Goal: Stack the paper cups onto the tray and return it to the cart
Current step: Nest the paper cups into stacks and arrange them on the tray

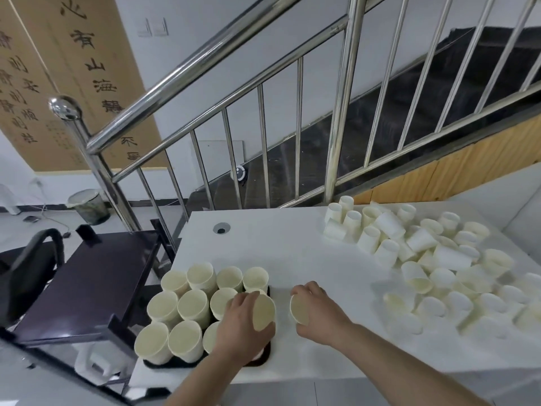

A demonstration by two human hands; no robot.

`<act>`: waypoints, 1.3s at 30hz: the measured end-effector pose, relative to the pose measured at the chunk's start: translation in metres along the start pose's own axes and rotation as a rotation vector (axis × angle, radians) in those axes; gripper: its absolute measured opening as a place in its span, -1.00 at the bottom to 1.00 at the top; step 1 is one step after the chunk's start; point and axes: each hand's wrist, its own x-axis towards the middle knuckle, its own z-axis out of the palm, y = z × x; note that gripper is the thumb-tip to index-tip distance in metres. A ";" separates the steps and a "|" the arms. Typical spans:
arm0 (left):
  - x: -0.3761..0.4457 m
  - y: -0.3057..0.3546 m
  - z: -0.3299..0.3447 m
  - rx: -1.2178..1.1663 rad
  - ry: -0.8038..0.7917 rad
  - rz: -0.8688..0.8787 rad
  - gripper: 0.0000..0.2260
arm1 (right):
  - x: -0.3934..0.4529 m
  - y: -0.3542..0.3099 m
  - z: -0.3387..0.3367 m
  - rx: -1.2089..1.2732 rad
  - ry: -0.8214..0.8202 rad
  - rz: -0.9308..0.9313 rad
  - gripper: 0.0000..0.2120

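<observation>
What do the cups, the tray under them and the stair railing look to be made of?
Cups: thin paper by the look, matte cream inside, white outside, with rolled rims. Tray: dark and slightly glossy, probably plastic; little of it shows. Stair railing: polished metal, likely stainless steel, with mirror-like reflections on the tubes and ball cap.

The white counter (278, 247) carries a dark tray (265, 357) at its near left edge. A loose heap of paper cups (424, 259) lies across its right side, some upright, some tipped.
</observation>
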 end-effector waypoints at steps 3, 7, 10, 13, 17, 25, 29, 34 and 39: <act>-0.005 -0.030 -0.018 0.014 -0.001 -0.003 -0.41 | 0.006 -0.031 0.014 -0.001 -0.020 -0.029 -0.40; -0.009 -0.064 -0.034 0.049 -0.023 -0.025 -0.39 | 0.012 -0.063 0.030 0.018 -0.034 -0.041 -0.36; -0.011 -0.082 -0.040 0.077 -0.043 -0.028 -0.35 | 0.014 -0.079 0.041 -0.002 -0.040 -0.051 -0.37; -0.011 -0.095 -0.042 0.077 -0.075 -0.039 -0.33 | 0.017 -0.089 0.049 -0.035 -0.048 -0.055 -0.39; -0.009 -0.108 -0.039 0.074 -0.122 -0.030 -0.33 | 0.021 -0.097 0.059 -0.066 -0.048 -0.057 -0.39; -0.002 -0.118 -0.025 0.123 -0.217 0.013 -0.33 | 0.023 -0.099 0.073 -0.117 -0.080 -0.021 -0.32; -0.001 -0.124 -0.021 0.162 -0.240 0.017 -0.35 | 0.023 -0.098 0.075 -0.139 -0.065 -0.011 -0.31; 0.001 -0.127 -0.016 0.238 -0.258 0.023 -0.38 | 0.023 -0.094 0.080 -0.138 -0.045 0.001 -0.32; 0.004 -0.129 -0.010 0.283 -0.275 0.022 -0.40 | 0.021 -0.091 0.086 -0.124 -0.038 0.036 -0.32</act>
